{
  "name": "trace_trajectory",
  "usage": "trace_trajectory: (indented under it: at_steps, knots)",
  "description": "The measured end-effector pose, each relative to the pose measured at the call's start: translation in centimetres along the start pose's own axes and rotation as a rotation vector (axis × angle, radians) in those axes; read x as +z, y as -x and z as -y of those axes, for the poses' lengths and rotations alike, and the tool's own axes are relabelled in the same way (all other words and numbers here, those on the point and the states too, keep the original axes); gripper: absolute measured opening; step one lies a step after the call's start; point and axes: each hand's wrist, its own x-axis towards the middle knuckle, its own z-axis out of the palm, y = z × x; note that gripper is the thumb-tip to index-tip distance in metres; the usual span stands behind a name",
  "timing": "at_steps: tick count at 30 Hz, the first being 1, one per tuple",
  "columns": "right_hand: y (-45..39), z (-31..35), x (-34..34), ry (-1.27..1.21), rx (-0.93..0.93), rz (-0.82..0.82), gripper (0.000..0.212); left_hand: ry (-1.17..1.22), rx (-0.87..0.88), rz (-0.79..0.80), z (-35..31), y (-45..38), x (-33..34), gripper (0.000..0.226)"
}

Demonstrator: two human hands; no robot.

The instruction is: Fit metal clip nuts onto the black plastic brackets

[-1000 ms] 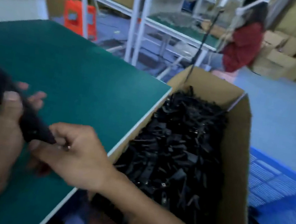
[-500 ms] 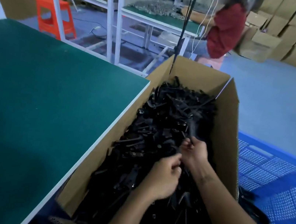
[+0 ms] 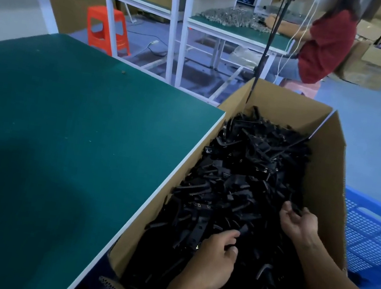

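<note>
Brackets (image 3: 241,177) heaped beneath both hands, boxed.

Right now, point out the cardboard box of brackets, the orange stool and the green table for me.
cardboard box (image 3: 326,180): head view, bare inner right wall.
orange stool (image 3: 105,12): head view, seat top.
green table (image 3: 67,129): head view, bare mat surface.

Open brown cardboard box (image 3: 323,180) of black plastic brackets (image 3: 241,177) beside green-topped table (image 3: 61,136); 2 hands, left hand (image 3: 212,262) and right hand (image 3: 297,221), among brackets, fingers curled.
</note>
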Motion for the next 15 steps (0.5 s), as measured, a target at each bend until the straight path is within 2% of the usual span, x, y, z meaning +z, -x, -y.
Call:
trace_trajectory:
  at_steps: [3,5,7,9,12,15]
  knots:
    - [3.6,-3.1,2.1,0.252,-0.014,0.051,0.043,0.040,0.049,-0.049,-0.9,1.4,-1.8,0.043]
    - [7.1,-5.7,4.0,0.477,-0.162,0.102,0.028,0.079,0.118,-0.096,-1.7,2.9,-3.4,0.043]
    - [11.2,-8.7,6.1,0.709,-0.325,0.220,0.021,0.129,0.216,-0.176,-2.6,4.8,-5.9,0.041]
    - [16.1,-12.2,8.3,0.840,-0.443,0.465,0.016,0.210,0.325,-0.303,-3.7,7.0,-9.1,0.036]
    - [24.2,-18.6,10.9,0.941,-0.552,0.931,0.015,0.401,0.440,-0.562,-4.8,11.6,-14.7,0.034]
    - [31.4,-25.7,11.9,1.051,-0.485,1.430,0.012,0.495,0.529,-0.825,-3.9,17.4,-20.7,0.029]
